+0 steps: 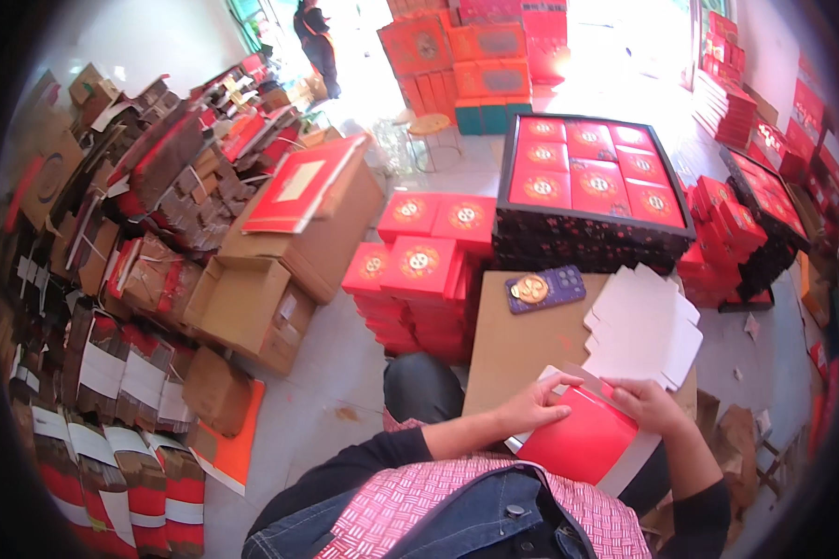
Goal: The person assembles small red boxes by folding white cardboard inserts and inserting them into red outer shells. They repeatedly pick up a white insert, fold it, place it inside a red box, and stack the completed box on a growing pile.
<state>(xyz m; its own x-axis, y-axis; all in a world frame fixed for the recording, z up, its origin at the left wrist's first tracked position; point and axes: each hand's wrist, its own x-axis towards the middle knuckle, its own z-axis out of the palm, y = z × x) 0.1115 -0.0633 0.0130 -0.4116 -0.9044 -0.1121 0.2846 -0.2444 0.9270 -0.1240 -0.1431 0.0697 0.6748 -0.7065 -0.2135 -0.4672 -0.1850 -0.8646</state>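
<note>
A red and white cardboard box blank point(583, 436) rests over my lap, its red face up. My left hand point(543, 401) grips its far left edge, thumb lying on the red side. At the far right edge, my right hand point(648, 407) pinches the card, with the fingertips close to those of the left. What the fingers do underneath is hidden. Just beyond my right hand lies a pile of white die-cut box blanks point(641, 326) on a brown cardboard surface point(503, 349). A purple phone point(557, 286) with a round gold ornament sits there too.
Red boxes point(419, 265) are stacked left of the work surface. Ahead stands a black tray point(595, 226) filled with red boxes. Cartons point(242, 307) and bundled cardboard point(140, 373) crowd the left side. A stool point(432, 130) and a person point(315, 47) are farther back.
</note>
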